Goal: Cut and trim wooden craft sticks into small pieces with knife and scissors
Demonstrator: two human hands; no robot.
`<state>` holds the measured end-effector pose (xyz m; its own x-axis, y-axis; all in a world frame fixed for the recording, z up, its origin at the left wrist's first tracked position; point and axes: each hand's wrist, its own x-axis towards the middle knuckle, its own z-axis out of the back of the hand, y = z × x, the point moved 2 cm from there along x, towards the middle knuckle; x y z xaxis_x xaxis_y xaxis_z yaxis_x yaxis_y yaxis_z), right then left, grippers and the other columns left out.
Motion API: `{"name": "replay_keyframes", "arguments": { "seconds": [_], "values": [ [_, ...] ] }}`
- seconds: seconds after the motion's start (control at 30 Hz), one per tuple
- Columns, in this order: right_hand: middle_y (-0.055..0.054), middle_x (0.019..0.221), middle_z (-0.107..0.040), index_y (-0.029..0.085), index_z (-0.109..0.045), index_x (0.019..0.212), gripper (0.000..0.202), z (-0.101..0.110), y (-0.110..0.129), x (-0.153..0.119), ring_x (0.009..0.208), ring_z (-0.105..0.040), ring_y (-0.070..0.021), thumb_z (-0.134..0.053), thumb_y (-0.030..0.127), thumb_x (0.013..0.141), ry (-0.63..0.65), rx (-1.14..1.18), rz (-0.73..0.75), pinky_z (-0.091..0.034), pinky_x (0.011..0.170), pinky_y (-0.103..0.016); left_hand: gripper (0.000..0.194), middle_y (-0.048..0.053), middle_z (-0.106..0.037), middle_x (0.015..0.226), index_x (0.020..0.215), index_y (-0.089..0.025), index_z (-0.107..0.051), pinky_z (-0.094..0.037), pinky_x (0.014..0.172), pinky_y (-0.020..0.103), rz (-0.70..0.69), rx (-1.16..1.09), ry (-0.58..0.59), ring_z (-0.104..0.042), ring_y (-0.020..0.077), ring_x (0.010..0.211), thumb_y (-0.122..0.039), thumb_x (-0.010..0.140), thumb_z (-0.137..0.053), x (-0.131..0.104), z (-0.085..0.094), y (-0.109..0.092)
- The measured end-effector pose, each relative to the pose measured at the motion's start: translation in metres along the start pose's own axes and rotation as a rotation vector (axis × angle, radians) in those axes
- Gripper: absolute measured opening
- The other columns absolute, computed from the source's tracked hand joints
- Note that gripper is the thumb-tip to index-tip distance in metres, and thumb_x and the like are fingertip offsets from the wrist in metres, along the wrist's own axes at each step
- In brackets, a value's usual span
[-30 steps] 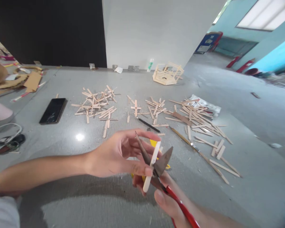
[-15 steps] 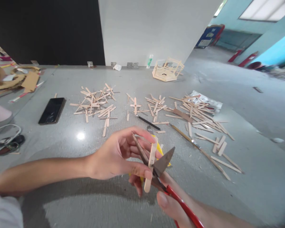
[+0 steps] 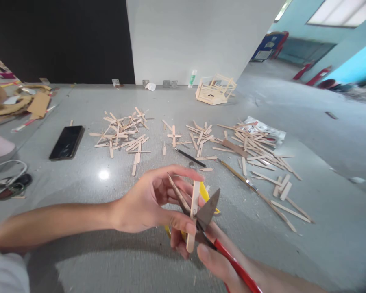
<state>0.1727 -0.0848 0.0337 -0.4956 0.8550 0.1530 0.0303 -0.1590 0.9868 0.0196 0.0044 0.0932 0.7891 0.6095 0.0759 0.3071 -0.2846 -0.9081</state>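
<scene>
My left hand [image 3: 152, 199] pinches a pale wooden stick [image 3: 194, 203] between thumb and fingers, holding it nearly upright. The stick lies between the parted blades of red-handled snips [image 3: 209, 209], close to their pivot. One blade points up and left in front of my left palm, the other up and right. My right hand [image 3: 222, 260] is wrapped round the red handles at the lower right; some of its fingers show below the stick. Something yellow [image 3: 205, 193] shows behind the stick, partly hidden by my hands.
Loose sticks [image 3: 118, 130] lie in piles, the largest [image 3: 256, 142] beside a plastic bag. Around them are a phone [image 3: 67, 142], a black pen [image 3: 190, 157], a brush [image 3: 238, 175], a glue tube [image 3: 192, 79] and a hexagonal stick frame [image 3: 212, 97].
The snips have shifted slightly left and their blades stand a little closer together. The stick has moved slightly down and is more upright in my left fingers.
</scene>
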Motion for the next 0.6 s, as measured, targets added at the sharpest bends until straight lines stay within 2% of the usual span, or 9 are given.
{"name": "replay_keyframes", "arguments": {
  "seconds": [0.17, 0.37, 0.5, 0.6],
  "values": [
    [0.007, 0.071, -0.066, 0.038, -0.066, 0.098, 0.044, -0.001, 0.004, -0.002, 0.077, -0.07, -0.0188, -0.043, 0.073, 0.085, -0.048, 0.06, -0.04, -0.056, 0.059, -0.025, 0.058, -0.001, -0.072, 0.089, 0.112, -0.018, -0.062, -0.056, 0.079, 0.023, 0.015, -0.052, -0.004, -0.071, 0.011, 0.079, 0.004, 0.063, -0.084, 0.0, -0.001, 0.0],
    [0.005, 0.072, -0.066, 0.037, -0.068, 0.102, 0.04, 0.002, 0.014, -0.011, 0.075, -0.071, -0.0189, -0.042, 0.065, 0.091, -0.063, 0.083, -0.076, -0.058, 0.06, -0.025, 0.059, -0.001, -0.072, 0.09, 0.114, -0.018, -0.062, -0.055, 0.079, 0.022, 0.004, -0.053, -0.01, -0.071, 0.0105, 0.08, 0.006, 0.064, -0.082, -0.001, -0.001, 0.001],
    [0.003, 0.078, -0.068, 0.037, -0.066, 0.111, 0.04, 0.01, 0.018, -0.02, 0.081, -0.072, -0.02, -0.036, 0.06, 0.096, 0.004, 0.129, -0.156, -0.06, 0.062, -0.025, 0.059, 0.0, -0.072, 0.09, 0.114, -0.018, -0.062, -0.056, 0.079, 0.022, 0.009, -0.057, -0.015, -0.071, 0.0112, 0.081, 0.005, 0.064, -0.082, -0.001, -0.001, 0.002],
    [0.004, 0.078, -0.068, 0.04, -0.063, 0.116, 0.041, 0.013, 0.02, -0.021, 0.085, -0.072, -0.0196, -0.03, 0.056, 0.098, 0.064, 0.122, -0.162, -0.06, 0.063, -0.025, 0.059, -0.001, -0.072, 0.09, 0.114, -0.019, -0.062, -0.056, 0.078, 0.021, 0.006, -0.061, -0.018, -0.071, 0.011, 0.08, 0.005, 0.064, -0.083, -0.001, -0.001, 0.002]
  ]
}}
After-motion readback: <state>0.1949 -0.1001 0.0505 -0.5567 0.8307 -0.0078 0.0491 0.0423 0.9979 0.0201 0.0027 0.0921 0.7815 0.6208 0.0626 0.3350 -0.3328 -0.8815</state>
